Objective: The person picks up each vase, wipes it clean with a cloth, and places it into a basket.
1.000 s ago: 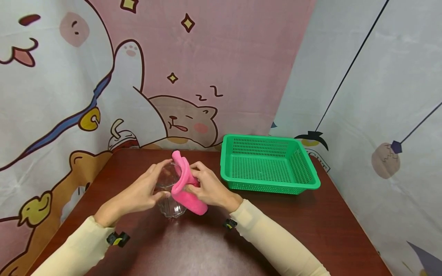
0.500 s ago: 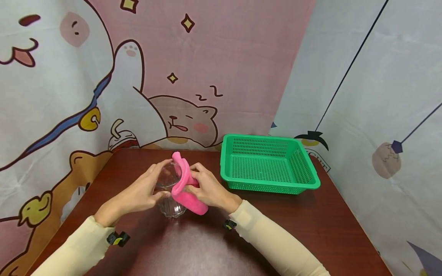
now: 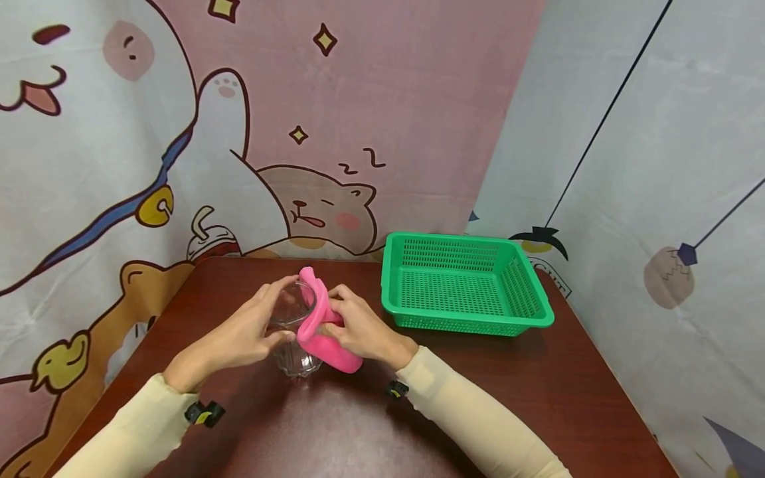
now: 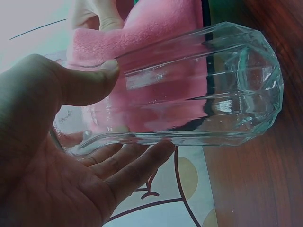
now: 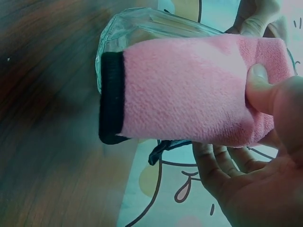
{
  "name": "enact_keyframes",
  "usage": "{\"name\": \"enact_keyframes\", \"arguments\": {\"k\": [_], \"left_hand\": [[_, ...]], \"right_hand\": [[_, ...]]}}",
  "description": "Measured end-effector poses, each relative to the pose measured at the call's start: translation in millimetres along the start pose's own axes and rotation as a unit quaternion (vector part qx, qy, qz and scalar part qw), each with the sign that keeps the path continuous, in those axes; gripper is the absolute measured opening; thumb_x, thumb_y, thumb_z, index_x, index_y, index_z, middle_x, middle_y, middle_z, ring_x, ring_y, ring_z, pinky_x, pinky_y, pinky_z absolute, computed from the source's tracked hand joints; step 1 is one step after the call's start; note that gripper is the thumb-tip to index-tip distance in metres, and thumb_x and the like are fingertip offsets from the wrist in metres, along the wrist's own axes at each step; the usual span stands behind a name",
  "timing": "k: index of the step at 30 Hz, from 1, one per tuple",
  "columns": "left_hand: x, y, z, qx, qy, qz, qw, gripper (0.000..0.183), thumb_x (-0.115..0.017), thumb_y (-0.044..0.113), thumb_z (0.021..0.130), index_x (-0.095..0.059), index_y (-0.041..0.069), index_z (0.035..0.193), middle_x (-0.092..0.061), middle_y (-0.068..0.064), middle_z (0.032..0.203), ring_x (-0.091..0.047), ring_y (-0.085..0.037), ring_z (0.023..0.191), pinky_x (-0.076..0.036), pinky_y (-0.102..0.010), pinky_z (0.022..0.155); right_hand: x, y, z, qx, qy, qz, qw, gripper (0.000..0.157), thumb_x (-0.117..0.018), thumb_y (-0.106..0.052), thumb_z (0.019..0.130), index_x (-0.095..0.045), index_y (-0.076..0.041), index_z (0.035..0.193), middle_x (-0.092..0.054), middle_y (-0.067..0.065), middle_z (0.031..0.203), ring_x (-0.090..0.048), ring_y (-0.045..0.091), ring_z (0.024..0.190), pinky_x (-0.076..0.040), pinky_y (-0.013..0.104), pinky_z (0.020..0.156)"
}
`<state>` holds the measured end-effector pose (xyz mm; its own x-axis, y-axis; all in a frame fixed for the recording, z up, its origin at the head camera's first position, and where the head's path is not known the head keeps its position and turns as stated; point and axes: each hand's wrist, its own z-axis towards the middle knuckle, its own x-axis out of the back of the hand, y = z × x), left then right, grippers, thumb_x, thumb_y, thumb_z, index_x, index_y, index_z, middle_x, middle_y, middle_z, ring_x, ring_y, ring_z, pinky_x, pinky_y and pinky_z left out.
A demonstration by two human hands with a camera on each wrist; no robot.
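In the head view my left hand [image 3: 242, 332] holds a clear faceted glass jar [image 3: 294, 362] near its mouth, thumb on the near side and fingers on the far side. The left wrist view shows the jar's ribbed wall and thick base [image 4: 258, 80]. My right hand [image 3: 367, 328] grips a folded pink cloth [image 3: 329, 348] between thumb and fingers. This cloth lies against the jar's right side and rim. A dark edging band [image 5: 112, 94] runs along its lower end in the right wrist view. Some right-hand fingers are hidden behind the cloth.
A green plastic basket [image 3: 457, 321] with slotted walls stands at the back right of the brown table [image 3: 508, 392]. Patterned fabric [image 3: 418, 119] hangs behind and at both sides. Small dark devices [image 3: 204, 414] sit at the wrists.
The cloth's upper corner has slid slightly down at the jar's rim, leaving a bit more of the rim visible. The left hand and jar look unmoved.
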<state>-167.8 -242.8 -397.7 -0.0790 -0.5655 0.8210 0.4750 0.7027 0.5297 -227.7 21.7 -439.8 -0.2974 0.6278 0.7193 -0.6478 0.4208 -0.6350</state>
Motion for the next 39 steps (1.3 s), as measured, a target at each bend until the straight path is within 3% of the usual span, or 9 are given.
{"name": "enact_keyframes", "arguments": {"k": [14,28,39], "left_hand": [[-0.1,-0.1,-0.7,0.002,-0.001,-0.006,1.0,0.102,-0.095,0.006,0.096,-0.032,0.006,0.177,-0.065,-0.02,0.145,-0.071,-0.033,0.125,-0.061,-0.028,0.082],[-1.1,-0.8,-0.4,0.004,-0.001,-0.004,1.0,0.103,-0.096,0.008,0.096,-0.032,0.008,0.177,-0.065,-0.019,0.145,-0.072,-0.034,0.13,-0.067,-0.032,0.089],[-1.7,-0.2,0.4,-0.003,0.005,0.007,1.0,0.101,-0.095,0.008,0.097,-0.032,0.008,0.176,-0.066,-0.019,0.144,-0.072,-0.036,0.133,-0.07,-0.042,0.094]], "right_hand": [[-0.6,0.0,-0.2,-0.008,-0.022,-0.018,1.0,0.025,-0.086,-0.022,0.107,-0.086,-0.007,0.127,-0.068,0.013,0.142,-0.069,0.025,0.133,-0.064,0.036,0.111],[-1.1,2.1,-2.1,-0.029,-0.048,-0.027,0.998,0.029,-0.086,-0.021,0.107,-0.085,-0.006,0.133,-0.07,0.013,0.142,-0.066,0.023,0.136,-0.064,0.036,0.112],[-2.6,5.1,-2.9,-0.027,-0.057,-0.037,0.997,0.022,-0.086,-0.02,0.108,-0.086,-0.006,0.125,-0.072,0.012,0.137,-0.066,0.022,0.133,-0.063,0.036,0.111]]}}
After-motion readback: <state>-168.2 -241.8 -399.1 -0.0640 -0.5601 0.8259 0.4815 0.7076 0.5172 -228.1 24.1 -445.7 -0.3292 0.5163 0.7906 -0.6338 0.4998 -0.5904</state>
